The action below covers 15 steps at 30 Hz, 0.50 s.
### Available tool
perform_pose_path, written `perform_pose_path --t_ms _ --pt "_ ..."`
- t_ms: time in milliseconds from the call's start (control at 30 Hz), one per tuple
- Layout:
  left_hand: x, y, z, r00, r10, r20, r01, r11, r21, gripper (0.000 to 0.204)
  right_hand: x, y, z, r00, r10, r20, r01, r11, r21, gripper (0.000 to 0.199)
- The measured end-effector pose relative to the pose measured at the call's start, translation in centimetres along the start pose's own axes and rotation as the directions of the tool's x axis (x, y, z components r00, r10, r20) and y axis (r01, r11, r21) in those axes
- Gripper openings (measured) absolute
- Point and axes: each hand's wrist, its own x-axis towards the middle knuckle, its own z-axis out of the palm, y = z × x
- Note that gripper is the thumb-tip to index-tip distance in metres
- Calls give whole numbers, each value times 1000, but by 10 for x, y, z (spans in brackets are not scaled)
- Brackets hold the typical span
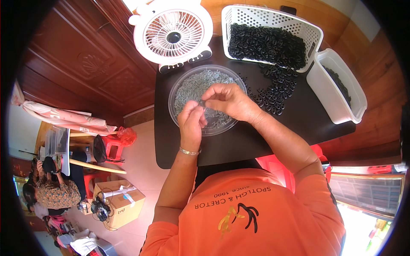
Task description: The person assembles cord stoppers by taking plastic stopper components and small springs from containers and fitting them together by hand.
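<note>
Black and matte, the small rectangular table (239, 141) carries everything here, seen from above over an orange shirt. At its far edge stands a white round desk fan (173, 32), and beside that a white perforated plastic basket (256, 15) tipped so that glossy black rubber rings (273, 91) spill across the tabletop; a smooth white plastic tub (331, 91) sits at the right edge. Nearer the person lies a clear round plastic dish (179, 89) filled with small grey-green clips (200, 83). Over this dish the two hands meet: the left hand (191, 123), a thin metal bracelet at its wrist, and the right hand (230, 101) each pinch narrowly, fingertips closed together on one tiny dark piece (201, 103) held between them just above the dish. Its exact shape is too small to tell. Such a piece looks feather-light, probably springy and a little slick, so it is best taken by its outer edge between thumb and forefinger, with gentle pressure.
</note>
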Motion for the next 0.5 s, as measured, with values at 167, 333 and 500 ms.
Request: perform_pose_path --t_ms 167,333,500 --pt "0 2 2 998 -52 -29 50 997 -61 13 -2 0 5 998 -63 -25 61 996 -72 20" --pt "1 3 3 997 -60 -46 54 992 -112 12 -1 -2 10 983 -169 -66 138 931 -338 33" --pt "2 4 4 996 -69 -50 62 990 -124 12 -1 -1 12 975 -206 -87 149 889 -432 32"
